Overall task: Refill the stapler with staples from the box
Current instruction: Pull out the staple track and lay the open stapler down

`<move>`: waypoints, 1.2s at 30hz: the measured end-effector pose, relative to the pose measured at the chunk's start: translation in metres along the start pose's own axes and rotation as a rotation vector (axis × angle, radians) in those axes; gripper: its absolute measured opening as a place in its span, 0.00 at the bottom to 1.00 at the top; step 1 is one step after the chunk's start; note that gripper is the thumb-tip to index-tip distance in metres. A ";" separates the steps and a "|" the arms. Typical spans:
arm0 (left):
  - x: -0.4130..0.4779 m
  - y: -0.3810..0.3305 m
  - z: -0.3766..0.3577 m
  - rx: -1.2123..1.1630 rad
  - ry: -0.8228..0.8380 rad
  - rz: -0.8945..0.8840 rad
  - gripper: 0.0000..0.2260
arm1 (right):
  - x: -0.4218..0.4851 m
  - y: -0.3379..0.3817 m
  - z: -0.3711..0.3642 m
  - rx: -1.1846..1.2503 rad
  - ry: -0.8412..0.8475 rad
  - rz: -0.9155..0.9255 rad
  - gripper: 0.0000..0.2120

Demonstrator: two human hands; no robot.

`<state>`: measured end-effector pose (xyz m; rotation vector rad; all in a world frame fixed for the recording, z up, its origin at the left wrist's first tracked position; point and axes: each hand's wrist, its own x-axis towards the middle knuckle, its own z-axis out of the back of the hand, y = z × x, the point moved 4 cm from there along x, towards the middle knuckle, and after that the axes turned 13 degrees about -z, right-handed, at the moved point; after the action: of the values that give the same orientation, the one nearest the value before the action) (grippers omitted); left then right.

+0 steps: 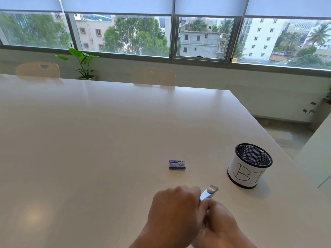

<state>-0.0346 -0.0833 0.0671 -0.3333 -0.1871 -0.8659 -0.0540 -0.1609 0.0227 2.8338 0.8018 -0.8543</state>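
Note:
A small silver stapler [209,192] sticks out between both my hands near the table's front edge; only its metal front end shows, the rest is hidden by fingers. My left hand [174,206] is closed around it from the left. My right hand [217,218] grips it from the right and below. A small blue staple box [177,165] lies closed and flat on the white table [89,140], a short way beyond my hands and apart from them.
A black mesh cup [249,165] with a white paper label marked "BI" stands to the right of the box, near the table's right edge. Two beige chairs [153,76] and a potted plant [83,65] stand along the far side under the windows.

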 end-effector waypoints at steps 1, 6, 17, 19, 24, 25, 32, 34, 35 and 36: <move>0.000 0.001 -0.001 0.003 -0.008 0.012 0.20 | -0.001 0.000 0.000 -0.027 -0.006 0.009 0.17; -0.003 0.014 0.002 -0.232 -0.129 0.137 0.22 | 0.002 0.007 0.007 -0.174 -0.153 0.130 0.16; 0.001 0.045 -0.014 -1.251 0.148 0.253 0.22 | -0.020 0.032 -0.007 -0.682 -0.110 0.360 0.15; 0.000 0.045 -0.015 -1.288 0.225 0.217 0.23 | -0.024 0.034 -0.009 -0.780 -0.109 0.379 0.12; -0.001 0.054 -0.019 -1.336 0.234 0.234 0.28 | -0.026 0.044 -0.002 -0.795 -0.199 0.401 0.11; -0.002 0.056 -0.018 -1.305 0.243 0.222 0.26 | -0.027 0.047 0.000 -0.784 -0.222 0.410 0.11; -0.003 0.068 -0.020 -0.656 0.094 0.089 0.11 | -0.028 0.063 0.014 -0.925 -0.406 0.508 0.12; -0.001 0.069 -0.018 -0.540 0.036 0.051 0.08 | -0.030 0.067 0.014 -1.082 -0.459 0.580 0.13; 0.000 0.070 -0.018 -0.500 0.018 0.034 0.07 | -0.032 0.070 0.013 -1.175 -0.482 0.621 0.12; 0.000 0.071 -0.018 -0.477 0.000 0.024 0.07 | -0.034 0.073 0.012 -1.271 -0.502 0.660 0.10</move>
<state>0.0206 -0.0473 0.0353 -0.7789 0.0278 -0.8816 -0.0474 -0.2416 0.0253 1.4764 0.1446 -0.5576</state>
